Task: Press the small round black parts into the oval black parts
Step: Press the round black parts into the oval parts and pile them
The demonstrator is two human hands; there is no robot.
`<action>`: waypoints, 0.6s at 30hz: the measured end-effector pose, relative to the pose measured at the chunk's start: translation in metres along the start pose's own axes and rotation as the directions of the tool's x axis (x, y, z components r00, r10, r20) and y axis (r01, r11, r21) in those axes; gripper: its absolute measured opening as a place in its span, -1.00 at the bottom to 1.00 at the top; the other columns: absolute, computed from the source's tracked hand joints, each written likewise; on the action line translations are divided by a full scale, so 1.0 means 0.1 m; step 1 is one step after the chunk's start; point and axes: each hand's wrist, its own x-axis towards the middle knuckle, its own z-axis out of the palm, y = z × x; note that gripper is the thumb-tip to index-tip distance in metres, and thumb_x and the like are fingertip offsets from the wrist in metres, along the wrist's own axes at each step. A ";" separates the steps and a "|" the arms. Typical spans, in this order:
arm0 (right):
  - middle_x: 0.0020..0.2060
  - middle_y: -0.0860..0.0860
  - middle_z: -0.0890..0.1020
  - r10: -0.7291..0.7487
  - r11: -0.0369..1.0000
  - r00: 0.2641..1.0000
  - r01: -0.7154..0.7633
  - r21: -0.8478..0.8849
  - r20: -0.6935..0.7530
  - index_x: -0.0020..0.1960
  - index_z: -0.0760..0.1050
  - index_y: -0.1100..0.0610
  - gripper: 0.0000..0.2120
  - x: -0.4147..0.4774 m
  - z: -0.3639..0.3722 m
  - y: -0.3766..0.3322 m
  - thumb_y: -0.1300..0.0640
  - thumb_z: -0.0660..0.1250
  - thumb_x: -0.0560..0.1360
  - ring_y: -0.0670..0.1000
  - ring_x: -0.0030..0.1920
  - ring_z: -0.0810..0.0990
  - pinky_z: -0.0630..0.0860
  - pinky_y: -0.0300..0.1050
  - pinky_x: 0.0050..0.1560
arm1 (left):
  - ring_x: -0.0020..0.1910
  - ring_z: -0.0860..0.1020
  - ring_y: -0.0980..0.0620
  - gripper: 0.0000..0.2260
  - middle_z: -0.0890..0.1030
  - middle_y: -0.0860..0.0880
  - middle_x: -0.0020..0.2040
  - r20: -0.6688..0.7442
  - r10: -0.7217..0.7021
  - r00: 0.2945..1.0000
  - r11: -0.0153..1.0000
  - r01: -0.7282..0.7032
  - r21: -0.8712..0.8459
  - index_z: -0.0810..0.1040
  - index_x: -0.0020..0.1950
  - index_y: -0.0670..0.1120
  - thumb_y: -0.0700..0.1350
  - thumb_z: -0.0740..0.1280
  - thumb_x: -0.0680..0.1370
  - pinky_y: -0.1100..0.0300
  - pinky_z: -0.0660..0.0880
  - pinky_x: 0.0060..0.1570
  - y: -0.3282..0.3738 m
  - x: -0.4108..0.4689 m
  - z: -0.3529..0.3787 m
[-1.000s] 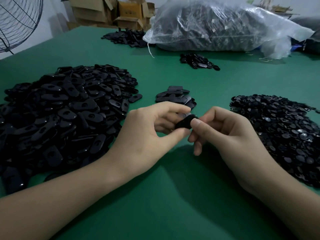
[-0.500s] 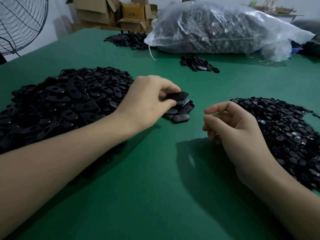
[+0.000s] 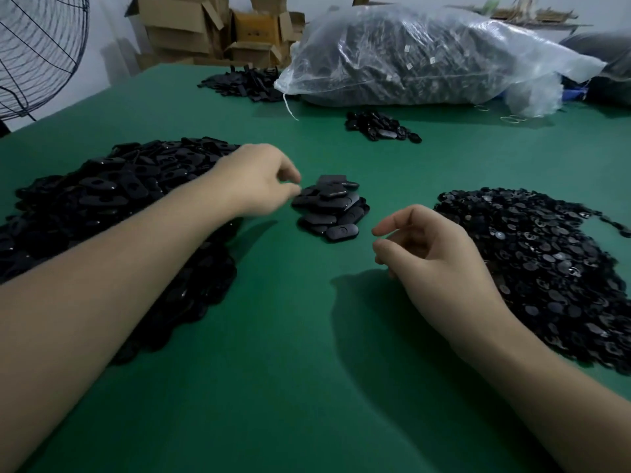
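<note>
A big heap of oval black parts (image 3: 112,199) covers the left of the green table (image 3: 307,387). A heap of small round black parts (image 3: 546,268) lies on the right. Between them sits a small stack of oval parts (image 3: 333,209). My left hand (image 3: 256,179) hovers at the stack's left edge, fingers loosely curled and holding nothing. My right hand (image 3: 430,254) hangs just right of the stack, beside the round parts, with thumb and forefinger apart and nothing between them.
A large clear plastic bag (image 3: 426,59) full of dark parts lies at the back. Two smaller piles of black parts (image 3: 379,126) (image 3: 242,83) sit near it. Cardboard boxes (image 3: 211,32) stand behind the table, a wire fan guard (image 3: 37,52) at far left.
My hands held one oval part together, then my left hand carried it to the small stack and let go. My right hand drew back toward the round parts, empty.
</note>
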 end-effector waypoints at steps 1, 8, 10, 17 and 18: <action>-0.26 -0.06 0.65 -0.041 0.997 0.999 0.041 -0.071 0.006 -0.08 0.57 -0.06 -0.87 -0.01 0.00 0.00 0.17 0.41 0.53 0.00 -0.26 0.59 0.49 -0.15 -0.24 | 0.29 0.57 -0.07 -0.72 0.65 0.00 0.28 0.029 -0.021 0.999 0.997 0.018 0.080 0.65 0.31 0.08 0.05 0.42 0.60 0.05 0.46 0.36 -0.07 -0.03 -0.04; -0.10 -0.17 0.51 -0.158 0.754 0.986 0.155 -0.639 0.052 0.09 0.52 -0.11 -0.79 -0.02 -0.08 -0.01 -0.02 0.45 0.49 -0.03 0.05 0.45 0.46 0.01 0.02 | 0.32 0.41 -0.14 -0.48 0.48 -0.04 0.21 0.034 -0.042 0.999 0.918 0.025 0.395 0.61 0.34 0.01 0.27 0.48 0.48 -0.05 0.46 0.17 -0.31 -0.30 -0.05; 0.01 -0.10 0.50 -0.095 0.679 0.994 0.106 -0.727 0.055 0.18 0.51 -0.11 -0.72 -0.01 -0.11 -0.03 -0.15 0.38 0.51 0.04 0.18 0.43 0.44 0.10 0.14 | 0.30 0.46 -0.14 -0.45 0.53 -0.04 0.21 0.058 -0.069 0.996 0.926 0.043 0.376 0.60 0.34 -0.01 0.27 0.49 0.47 -0.03 0.50 0.18 -0.37 -0.31 -0.10; 0.10 -0.02 0.51 -0.005 0.601 0.998 0.053 -0.798 0.063 0.29 0.53 -0.04 -0.63 0.04 -0.15 -0.05 -0.17 0.31 0.55 0.07 0.25 0.42 0.46 0.11 0.21 | 0.08 0.60 -0.04 -0.52 0.60 0.09 -0.04 0.093 -0.078 0.993 0.972 0.055 0.227 0.63 0.31 0.05 0.11 0.60 0.43 0.08 0.53 0.05 -0.44 -0.31 -0.17; 0.09 -0.02 0.52 -0.008 0.612 0.998 0.058 -0.788 0.067 0.29 0.54 -0.03 -0.65 0.05 -0.15 -0.04 -0.12 0.32 0.55 0.08 0.24 0.42 0.46 0.09 0.20 | 0.05 0.60 -0.01 -0.53 0.55 0.14 -0.11 0.076 -0.058 0.995 0.975 0.040 0.218 0.65 0.28 0.07 0.10 0.61 0.41 0.10 0.52 0.01 -0.44 -0.31 -0.17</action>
